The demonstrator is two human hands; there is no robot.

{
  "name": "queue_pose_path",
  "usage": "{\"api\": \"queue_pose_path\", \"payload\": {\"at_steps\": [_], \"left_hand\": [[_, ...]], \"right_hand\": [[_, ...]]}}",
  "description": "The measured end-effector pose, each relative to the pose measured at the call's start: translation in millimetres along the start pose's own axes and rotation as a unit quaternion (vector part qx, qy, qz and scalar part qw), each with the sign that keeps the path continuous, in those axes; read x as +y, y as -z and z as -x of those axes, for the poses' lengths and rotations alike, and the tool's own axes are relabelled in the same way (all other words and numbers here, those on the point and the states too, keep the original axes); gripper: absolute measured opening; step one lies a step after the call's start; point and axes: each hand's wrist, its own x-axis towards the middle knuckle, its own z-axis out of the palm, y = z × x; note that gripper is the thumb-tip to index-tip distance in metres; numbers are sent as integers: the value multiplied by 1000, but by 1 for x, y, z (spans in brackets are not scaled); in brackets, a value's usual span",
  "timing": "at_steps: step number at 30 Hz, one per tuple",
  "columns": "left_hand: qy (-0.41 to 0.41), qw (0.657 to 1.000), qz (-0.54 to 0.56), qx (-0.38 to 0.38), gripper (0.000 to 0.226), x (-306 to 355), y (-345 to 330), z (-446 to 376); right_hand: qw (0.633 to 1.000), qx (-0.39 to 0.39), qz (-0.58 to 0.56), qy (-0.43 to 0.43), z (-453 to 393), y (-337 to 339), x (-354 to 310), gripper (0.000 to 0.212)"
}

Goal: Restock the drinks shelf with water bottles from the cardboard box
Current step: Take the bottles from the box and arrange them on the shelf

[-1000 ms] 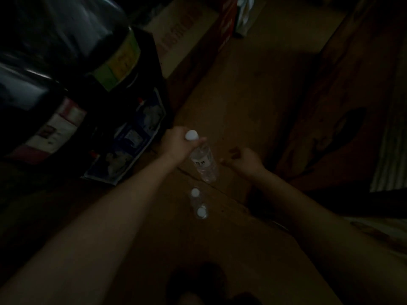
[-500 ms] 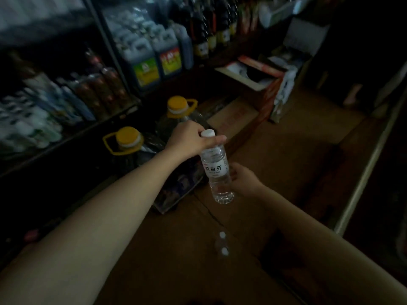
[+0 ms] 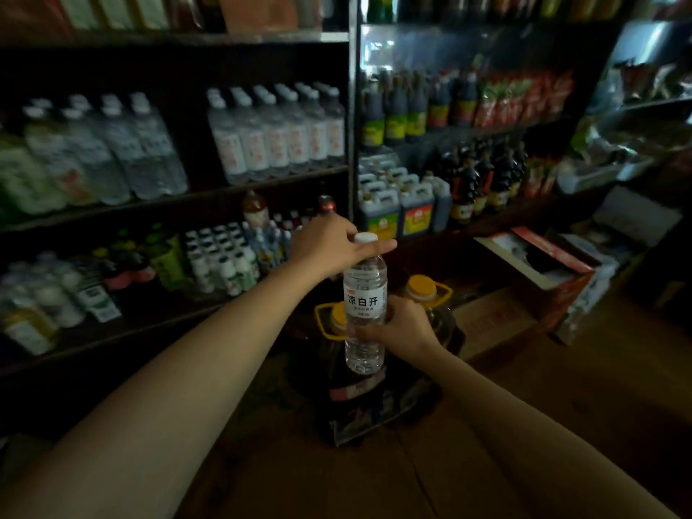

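Note:
A clear water bottle (image 3: 365, 305) with a white cap and a white label hangs upright in front of me. My left hand (image 3: 329, 249) grips it at the neck, just under the cap. My right hand (image 3: 402, 325) holds its lower body from the right side. Behind it rises the drinks shelf (image 3: 262, 181), where rows of matching water bottles (image 3: 277, 136) stand at upper centre and more at upper left. The cardboard box with the remaining bottles is out of view below.
Two large oil jugs with yellow caps (image 3: 423, 290) stand on the floor right under the bottle. Small drink bottles (image 3: 221, 256) fill the lower shelf. Sauce bottles and jugs (image 3: 404, 207) fill the right shelf. An open red carton (image 3: 539, 264) and a brown box (image 3: 494, 324) sit at right.
My view has swung up from the floor and box to the shelves. The left hand has lifted the bottle upright, and the right hand has closed round its lower body.

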Motion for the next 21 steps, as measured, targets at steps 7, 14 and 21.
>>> {"api": "queue_pose_path", "payload": {"at_steps": [7, 14, 21], "left_hand": [[6, 997, 63, -53, 55, -92, 90, -32], [23, 986, 165, -15, 33, -167, 157, -60], [36, 987, 150, 47, 53, -228, 195, -91]], "right_hand": [[998, 3, -14, 55, -80, -54, -98, 49], [994, -10, -29, 100, -154, -110, -175, 55], [994, 15, -10, 108, -211, -154, -218, 76]]}}
